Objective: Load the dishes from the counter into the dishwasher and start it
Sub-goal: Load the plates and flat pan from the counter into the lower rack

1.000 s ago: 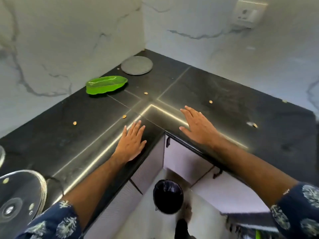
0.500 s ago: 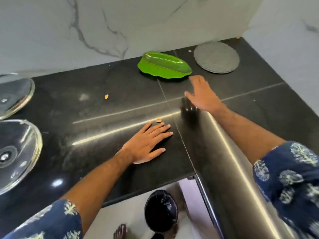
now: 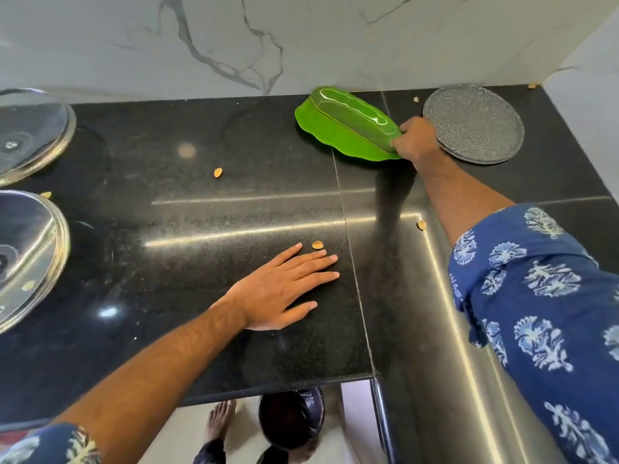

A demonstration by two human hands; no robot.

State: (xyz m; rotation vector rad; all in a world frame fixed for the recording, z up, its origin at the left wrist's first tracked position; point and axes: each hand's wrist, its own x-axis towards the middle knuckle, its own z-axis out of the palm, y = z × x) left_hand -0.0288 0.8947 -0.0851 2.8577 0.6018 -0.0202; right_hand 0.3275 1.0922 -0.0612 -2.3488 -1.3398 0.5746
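A green leaf-shaped dish [image 3: 345, 125] lies near the back wall on the black counter [image 3: 201, 195]. My right hand [image 3: 417, 142] grips its right end, fingers curled round the rim. Just to the right of that hand sits a round grey speckled plate [image 3: 475, 123]. My left hand [image 3: 284, 289] rests flat on the counter near the front, fingers straight. Two glass lids [image 3: 30, 128] [image 3: 26, 256] lie at the left edge of the view.
Small tan shells or seeds [image 3: 217, 172] are scattered over the counter. A marble wall runs behind the dishes and turns at the far right corner. Below the counter's front edge stands a black bin [image 3: 291, 420] on the pale floor.
My right hand reached forward from the counter and took hold of the green dish's right end. My left hand stayed flat on the counter. The view moved closer to the dishes.
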